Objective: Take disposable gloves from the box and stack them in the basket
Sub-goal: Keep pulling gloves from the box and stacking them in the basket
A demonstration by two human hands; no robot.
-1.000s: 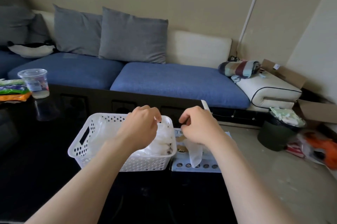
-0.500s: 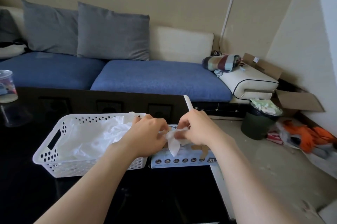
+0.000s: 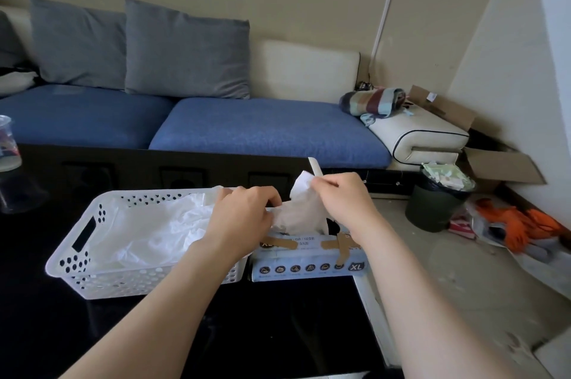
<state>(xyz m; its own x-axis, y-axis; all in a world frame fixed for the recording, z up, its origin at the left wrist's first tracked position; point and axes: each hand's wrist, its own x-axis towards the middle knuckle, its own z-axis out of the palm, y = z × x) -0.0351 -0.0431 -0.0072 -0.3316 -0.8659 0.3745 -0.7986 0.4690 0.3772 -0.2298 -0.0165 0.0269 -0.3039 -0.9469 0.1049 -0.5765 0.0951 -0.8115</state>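
Pinching perhaps one glove point(image 3: 298, 212): left hand point(image 3: 241, 218), right hand point(image 3: 343, 200); one box point(image 3: 309, 268).

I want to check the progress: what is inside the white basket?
Inside the white basket lies a crumpled pile of thin white gloves. The left hand covers the end beside the glove box, so what lies there cannot be seen, nor the number of gloves.

Basket point(image 3: 123, 283): before you, on the table point(image 3: 278, 332).
Box point(image 3: 309, 267): just right of your basket.
Sofa point(image 3: 265, 128): behind both.
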